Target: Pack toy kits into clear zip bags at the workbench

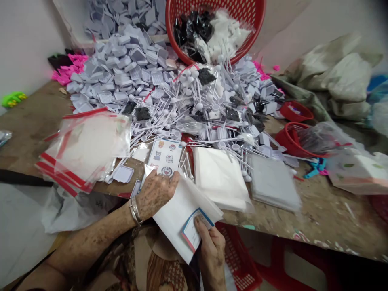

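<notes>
My right hand (pixel 211 246) grips the lower right of a white paper sheet (pixel 172 214) together with a small printed card (pixel 194 234) with blue and red edges, thumb on top of the card. Curled fingers of my left hand (pixel 156 192) hold the sheet's upper left edge; their tips are partly hidden. Right beyond those fingers is a sticker sheet (pixel 166 151) with cartoon animal figures, lying at the table's front edge. To the right are a stack of white sheets (pixel 218 173) and a stack of clear plastic sheets (pixel 273 180).
Red-edged clear bags (pixel 87 141) lie at left. Heaped behind are pale plastic trays (pixel 121 68), plastic spoons (pixel 197 87) and black packets (pixel 142 113). A red basket (pixel 260 24) leans at the back. Small red baskets (pixel 283 139) stand right, near a white box (pixel 357 171).
</notes>
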A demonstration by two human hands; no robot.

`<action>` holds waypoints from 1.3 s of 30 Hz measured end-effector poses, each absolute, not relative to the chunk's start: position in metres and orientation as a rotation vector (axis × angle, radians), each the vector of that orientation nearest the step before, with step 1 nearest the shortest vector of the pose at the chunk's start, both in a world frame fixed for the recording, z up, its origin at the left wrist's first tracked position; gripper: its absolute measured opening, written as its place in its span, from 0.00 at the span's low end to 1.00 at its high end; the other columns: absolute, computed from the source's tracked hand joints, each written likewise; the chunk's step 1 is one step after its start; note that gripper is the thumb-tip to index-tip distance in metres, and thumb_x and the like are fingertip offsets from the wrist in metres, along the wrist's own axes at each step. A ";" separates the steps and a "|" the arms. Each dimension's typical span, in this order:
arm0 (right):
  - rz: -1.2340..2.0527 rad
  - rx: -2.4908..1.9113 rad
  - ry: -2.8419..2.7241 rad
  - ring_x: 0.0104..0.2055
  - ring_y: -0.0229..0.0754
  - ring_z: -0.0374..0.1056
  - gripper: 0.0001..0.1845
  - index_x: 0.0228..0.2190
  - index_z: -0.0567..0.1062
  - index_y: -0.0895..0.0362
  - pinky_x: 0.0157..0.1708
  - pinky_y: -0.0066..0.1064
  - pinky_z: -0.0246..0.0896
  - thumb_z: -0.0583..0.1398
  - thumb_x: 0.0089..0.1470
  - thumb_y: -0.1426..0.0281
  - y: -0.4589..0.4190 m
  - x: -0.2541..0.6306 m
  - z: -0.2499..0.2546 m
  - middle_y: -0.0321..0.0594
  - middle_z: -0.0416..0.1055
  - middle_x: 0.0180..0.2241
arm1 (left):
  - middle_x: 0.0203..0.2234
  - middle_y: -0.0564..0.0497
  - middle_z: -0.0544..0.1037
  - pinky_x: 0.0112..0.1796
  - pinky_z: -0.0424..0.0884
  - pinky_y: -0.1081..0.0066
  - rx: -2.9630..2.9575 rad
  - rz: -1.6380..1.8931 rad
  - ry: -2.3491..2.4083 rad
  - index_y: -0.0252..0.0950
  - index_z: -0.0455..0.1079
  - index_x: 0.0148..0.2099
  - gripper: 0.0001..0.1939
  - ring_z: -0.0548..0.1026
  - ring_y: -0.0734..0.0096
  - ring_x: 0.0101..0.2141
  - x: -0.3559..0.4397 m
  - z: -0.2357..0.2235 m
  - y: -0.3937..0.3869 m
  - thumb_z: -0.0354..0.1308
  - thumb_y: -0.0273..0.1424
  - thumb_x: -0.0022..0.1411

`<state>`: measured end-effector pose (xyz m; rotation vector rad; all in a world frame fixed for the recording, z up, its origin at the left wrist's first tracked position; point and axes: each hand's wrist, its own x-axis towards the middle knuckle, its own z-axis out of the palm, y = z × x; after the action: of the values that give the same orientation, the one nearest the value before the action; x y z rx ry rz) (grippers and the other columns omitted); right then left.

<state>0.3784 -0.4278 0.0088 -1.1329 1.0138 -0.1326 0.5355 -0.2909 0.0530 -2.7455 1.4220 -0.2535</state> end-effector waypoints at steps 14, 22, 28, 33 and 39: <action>-0.313 -1.081 1.077 0.25 0.40 0.67 0.22 0.30 0.80 0.60 0.25 0.28 0.64 0.69 0.44 0.53 -0.414 0.386 -0.007 0.39 0.77 0.26 | 0.37 0.42 0.77 0.44 0.71 0.60 -2.819 -0.351 1.335 0.25 0.58 0.63 0.24 0.75 0.60 0.40 0.529 0.041 -0.270 0.47 0.18 0.66; -0.078 -1.397 0.929 0.22 0.38 0.60 0.23 0.18 0.77 0.61 0.22 0.28 0.58 0.69 0.43 0.52 -0.411 0.381 -0.014 0.37 0.70 0.18 | 0.41 0.39 0.78 0.45 0.70 0.56 -2.904 -0.136 1.400 0.23 0.56 0.65 0.26 0.75 0.58 0.38 0.512 0.042 -0.271 0.45 0.21 0.66; -0.146 -1.395 1.004 0.25 0.40 0.65 0.21 0.23 0.80 0.61 0.27 0.29 0.64 0.69 0.43 0.54 -0.422 0.383 -0.014 0.39 0.74 0.22 | 0.43 0.41 0.76 0.47 0.70 0.54 -3.065 -0.147 1.264 0.32 0.68 0.54 0.15 0.73 0.53 0.46 0.522 0.051 -0.268 0.50 0.31 0.69; -0.064 -1.421 0.952 0.26 0.41 0.66 0.22 0.22 0.80 0.62 0.25 0.28 0.63 0.67 0.46 0.53 -0.420 0.381 -0.013 0.40 0.75 0.22 | 0.46 0.40 0.74 0.46 0.70 0.54 -3.092 -0.457 1.176 0.32 0.62 0.60 0.21 0.72 0.52 0.47 0.524 0.054 -0.291 0.53 0.29 0.67; -0.106 -1.569 0.915 0.25 0.43 0.66 0.18 0.22 0.81 0.60 0.25 0.29 0.63 0.67 0.44 0.55 -0.420 0.384 0.000 0.39 0.74 0.20 | 0.36 0.45 0.76 0.40 0.72 0.62 -3.111 -0.375 1.398 0.33 0.69 0.47 0.11 0.74 0.62 0.38 0.533 0.052 -0.305 0.47 0.24 0.69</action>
<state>0.3840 -0.4199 0.0005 -1.5686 0.9154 -0.1062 0.5326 -0.3046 0.0517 -3.1106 1.3978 -0.3753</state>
